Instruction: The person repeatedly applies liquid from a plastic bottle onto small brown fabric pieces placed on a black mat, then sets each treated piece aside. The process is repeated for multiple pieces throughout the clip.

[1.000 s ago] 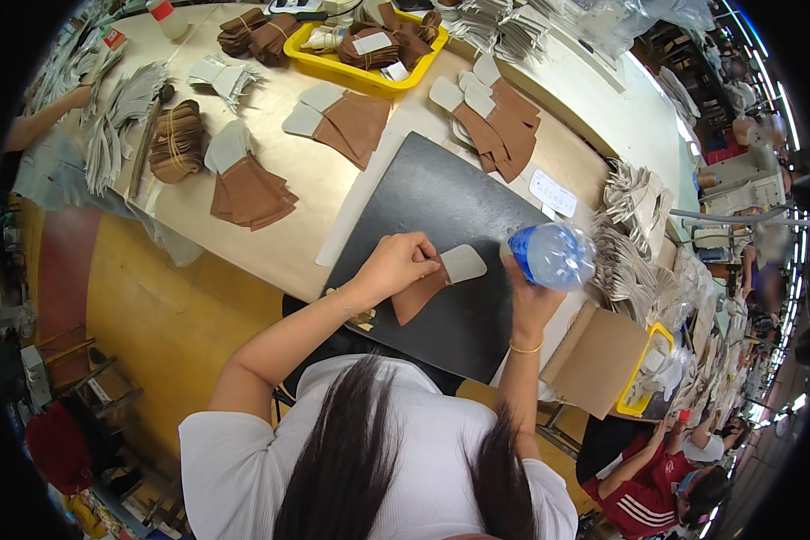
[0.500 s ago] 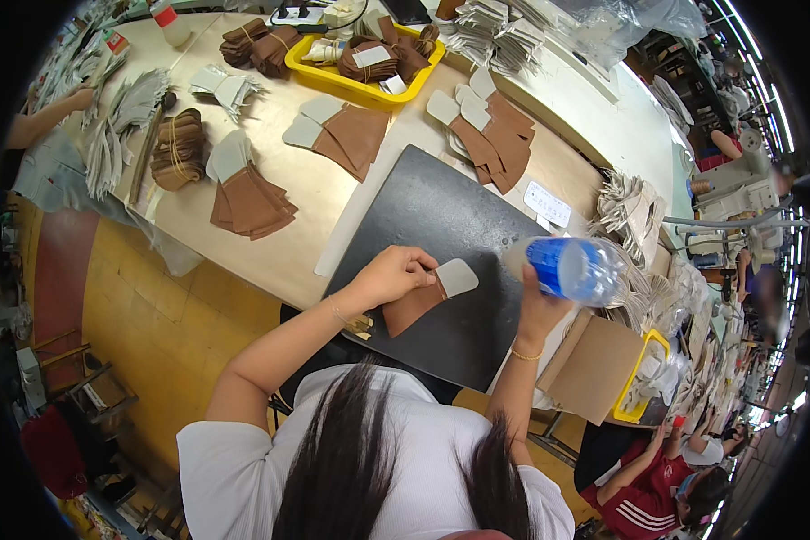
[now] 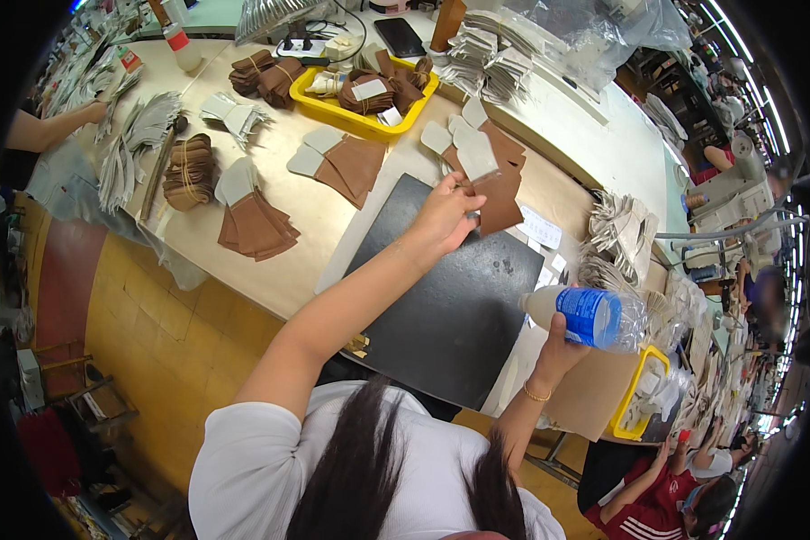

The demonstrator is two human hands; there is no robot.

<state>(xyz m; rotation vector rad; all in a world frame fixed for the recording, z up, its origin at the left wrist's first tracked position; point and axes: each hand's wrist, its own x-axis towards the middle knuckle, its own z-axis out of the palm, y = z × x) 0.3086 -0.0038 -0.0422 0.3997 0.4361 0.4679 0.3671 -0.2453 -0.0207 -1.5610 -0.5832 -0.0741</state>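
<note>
Brown piece with a grey tip pinched just beyond the black board, bottle well apart from it.
Hands apart: left hand with fingertips closed on the brown edge, over a fan of similar pieces beyond the black board; right hand wrapped round the bottle, tipped nearly sideways to the right of the black board, neck toward it. Cannot tell for sure if resting on the fan or just above. Best, probably, to lower flat, grey tip pointing the same way as the others, then let go without dragging. Wise also to hold the bottle's neck clear of the fan, to avoid drips.
</note>
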